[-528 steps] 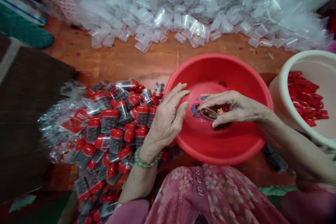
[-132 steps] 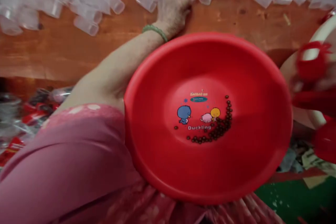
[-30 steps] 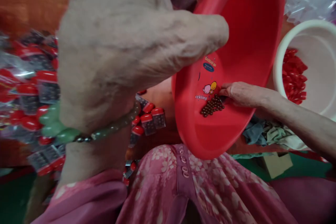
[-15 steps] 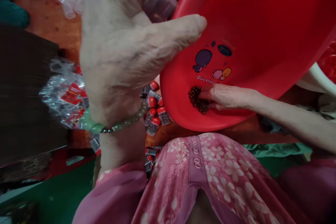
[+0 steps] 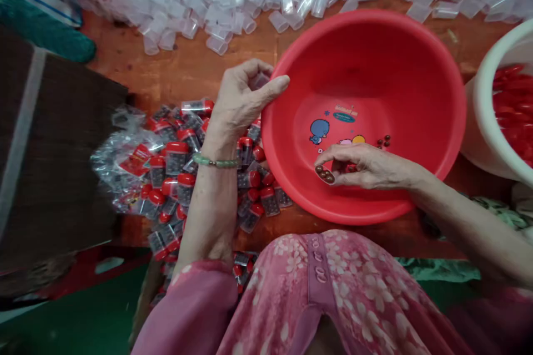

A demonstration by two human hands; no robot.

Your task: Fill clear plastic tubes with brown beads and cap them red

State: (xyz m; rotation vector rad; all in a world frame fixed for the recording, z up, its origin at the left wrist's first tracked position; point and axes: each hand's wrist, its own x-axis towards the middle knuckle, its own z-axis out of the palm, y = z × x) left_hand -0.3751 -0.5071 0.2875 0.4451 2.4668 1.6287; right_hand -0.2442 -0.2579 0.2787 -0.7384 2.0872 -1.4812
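Observation:
My left hand rests at the rim of a red plastic basin, its curled fingers around a small transparent plastic tube. My right hand reaches into the basin and pinches a small oval scoop holding several brown beads. A few more brown beads lie on the basin floor near a printed duckling picture. My right hand partly hides that picture.
Filled tubes with red caps lie heaped on a wooden table at left. Loose transparent tubes pile along the far side. A cream basin holds red caps at right. A dark board lies at far left.
The red basin has gone from tilted and raised to lying level on the table. The gathered beads are mostly gone from its floor, and my right hand now pinches a bead-filled scoop.

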